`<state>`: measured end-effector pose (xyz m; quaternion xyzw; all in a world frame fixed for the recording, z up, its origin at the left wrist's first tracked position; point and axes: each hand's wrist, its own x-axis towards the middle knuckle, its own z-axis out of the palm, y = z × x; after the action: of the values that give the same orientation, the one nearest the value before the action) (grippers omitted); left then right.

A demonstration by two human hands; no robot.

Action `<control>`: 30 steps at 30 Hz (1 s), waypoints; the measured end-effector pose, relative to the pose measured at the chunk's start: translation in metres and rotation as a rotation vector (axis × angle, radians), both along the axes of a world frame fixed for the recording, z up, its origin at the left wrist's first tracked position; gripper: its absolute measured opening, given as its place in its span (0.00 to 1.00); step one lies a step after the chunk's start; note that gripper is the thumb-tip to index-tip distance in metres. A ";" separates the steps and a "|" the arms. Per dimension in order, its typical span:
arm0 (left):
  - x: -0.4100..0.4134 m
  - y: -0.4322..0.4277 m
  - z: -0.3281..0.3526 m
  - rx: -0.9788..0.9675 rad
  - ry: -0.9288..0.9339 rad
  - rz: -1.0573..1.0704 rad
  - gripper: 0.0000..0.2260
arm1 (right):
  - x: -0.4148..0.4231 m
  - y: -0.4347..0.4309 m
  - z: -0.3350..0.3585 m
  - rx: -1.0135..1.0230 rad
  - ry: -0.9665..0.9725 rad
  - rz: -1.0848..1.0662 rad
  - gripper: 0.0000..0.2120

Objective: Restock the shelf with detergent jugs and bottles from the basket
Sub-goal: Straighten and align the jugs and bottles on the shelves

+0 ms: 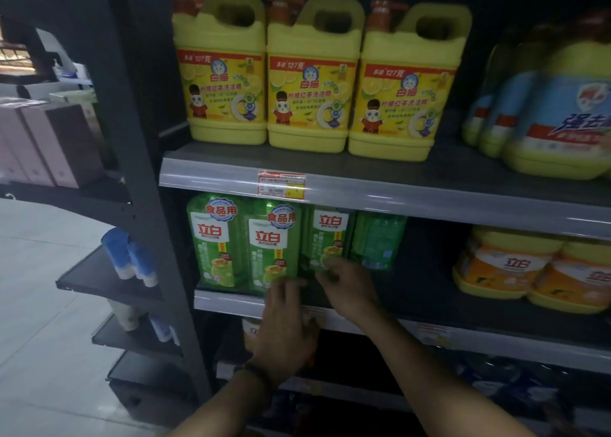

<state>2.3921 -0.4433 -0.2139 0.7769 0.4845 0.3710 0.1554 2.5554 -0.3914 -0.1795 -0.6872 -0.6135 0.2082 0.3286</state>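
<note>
Both my hands reach up from six o'clock to the middle shelf (429, 291), where four green bottles (218, 248) stand in a row at its nine o'clock end. My left hand (284, 330) has its fingers nearly straight, tips at the foot of the second bottle (274, 248), grasping nothing. My right hand (347, 287), at its two o'clock, has curled fingers against the lower front of the third bottle (325, 238). Blur keeps me from telling whether they grip it or only touch it. The fourth bottle (378, 241) stands just beside the third, at its three o'clock. At twelve o'clock, on the board above, three yellow jugs (310, 82) stand side by side. Orange-labelled jugs (515, 271) sit at three o'clock on the middle shelf, well apart from the bottles.
</note>
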 end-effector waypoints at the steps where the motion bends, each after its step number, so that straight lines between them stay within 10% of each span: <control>1: 0.008 0.002 -0.001 0.022 0.065 -0.067 0.24 | 0.015 -0.003 0.000 0.029 -0.004 -0.044 0.14; 7: 0.060 0.028 -0.004 0.055 0.415 -0.270 0.25 | 0.088 -0.005 -0.011 0.097 0.102 -0.272 0.20; 16: 0.084 0.053 -0.041 0.080 0.558 -0.299 0.22 | 0.143 0.038 -0.036 -0.017 0.233 -0.306 0.55; 30: 0.091 0.064 -0.041 -0.125 0.499 -0.301 0.23 | 0.163 0.058 -0.028 0.002 0.463 -0.074 0.31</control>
<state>2.4832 -0.3798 -0.2547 0.8962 0.4088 0.1107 0.1321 2.7184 -0.3338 -0.2070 -0.6427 -0.4964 0.3476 0.4687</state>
